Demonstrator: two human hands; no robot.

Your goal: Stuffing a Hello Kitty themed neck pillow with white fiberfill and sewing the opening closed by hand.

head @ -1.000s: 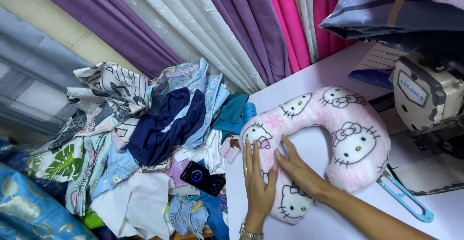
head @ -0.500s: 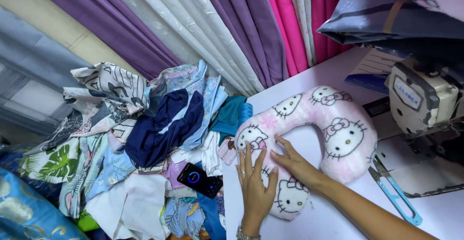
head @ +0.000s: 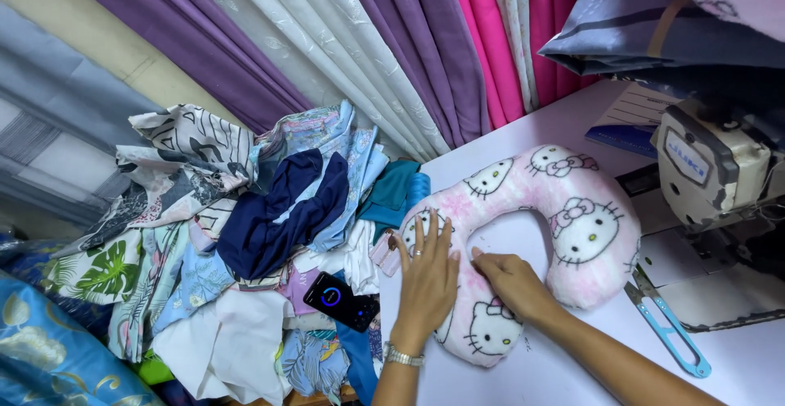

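Observation:
A pink U-shaped neck pillow printed with white cartoon cat faces lies on the white table. My left hand rests flat on the pillow's near arm, fingers spread, with a ring on one finger and a watch at the wrist. My right hand presses down on the inner edge of that same arm, fingers bent against the fabric. Neither hand holds anything.
A heap of fabric scraps fills the left, with a black phone on it. Blue-handled thread snips lie right of the pillow. A sewing machine stands at the right. Curtains hang behind.
My view has shifted slightly. Both hands have slid a little along the pillow's near arm and stay pressed on it.

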